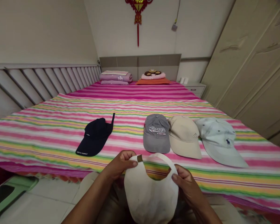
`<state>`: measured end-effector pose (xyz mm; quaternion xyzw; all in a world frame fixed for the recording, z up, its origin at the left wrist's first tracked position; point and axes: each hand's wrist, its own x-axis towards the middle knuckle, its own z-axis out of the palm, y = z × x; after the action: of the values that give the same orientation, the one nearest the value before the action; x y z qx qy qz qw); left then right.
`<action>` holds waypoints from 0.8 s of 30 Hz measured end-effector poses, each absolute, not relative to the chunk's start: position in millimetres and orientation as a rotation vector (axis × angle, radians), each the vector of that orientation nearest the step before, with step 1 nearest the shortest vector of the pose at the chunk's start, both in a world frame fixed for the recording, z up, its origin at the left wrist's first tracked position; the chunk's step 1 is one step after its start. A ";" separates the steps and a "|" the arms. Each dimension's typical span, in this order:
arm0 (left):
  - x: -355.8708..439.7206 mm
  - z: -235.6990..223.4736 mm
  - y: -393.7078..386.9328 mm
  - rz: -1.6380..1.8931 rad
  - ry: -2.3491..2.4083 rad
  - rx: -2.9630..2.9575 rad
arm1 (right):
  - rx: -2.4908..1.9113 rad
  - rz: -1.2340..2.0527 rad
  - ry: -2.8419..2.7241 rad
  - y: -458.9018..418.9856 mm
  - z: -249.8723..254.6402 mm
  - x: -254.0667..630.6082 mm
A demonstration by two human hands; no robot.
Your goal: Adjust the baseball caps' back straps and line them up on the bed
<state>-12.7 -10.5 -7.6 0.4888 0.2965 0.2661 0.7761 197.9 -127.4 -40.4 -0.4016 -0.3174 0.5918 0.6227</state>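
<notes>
A white baseball cap (151, 199) is held up between my two hands at the bed's near edge, its back opening and strap facing away from me. My left hand (121, 165) pinches the cap by the strap end, beside a small brown tab (139, 158). On the other side, my right hand (185, 180) grips the edge where the strap meets the crown. Beyond it lie a grey cap (156, 137) with white lettering, a beige cap (184, 140) and a pale blue cap (220, 143), side by side. A dark navy cap (95, 137) rests apart to the left, its strap sticking up.
The bed carries a striped sheet (130, 124). Folded purple bedding (115, 77) and a pink and orange pile (152, 79) sit by the headboard (140, 65). A railing (49, 81) runs along the left, a wardrobe (252, 62) on the right. A green stool (16, 189) stands lower left.
</notes>
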 end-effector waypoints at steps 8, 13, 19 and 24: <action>-5.0 2.2 -21.1 0.623 0.728 1.164 | -1.071 1.200 -0.921 -119.4 -29.6 213.4; -4.2 5.1 -30.4 0.676 0.755 1.141 | -0.998 1.133 -0.953 -117.9 -18.4 208.5; -3.0 16.4 -36.4 0.719 0.790 1.182 | -0.998 1.122 -0.948 -120.5 -5.1 202.7; 0.9 18.0 -38.9 0.677 0.808 1.174 | -1.039 1.131 -1.033 -122.4 13.3 197.5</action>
<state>0.9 -38.9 18.0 0.5280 0.3633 0.3046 0.7046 197.5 -122.4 13.3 -0.4484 -0.4459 0.4884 0.6014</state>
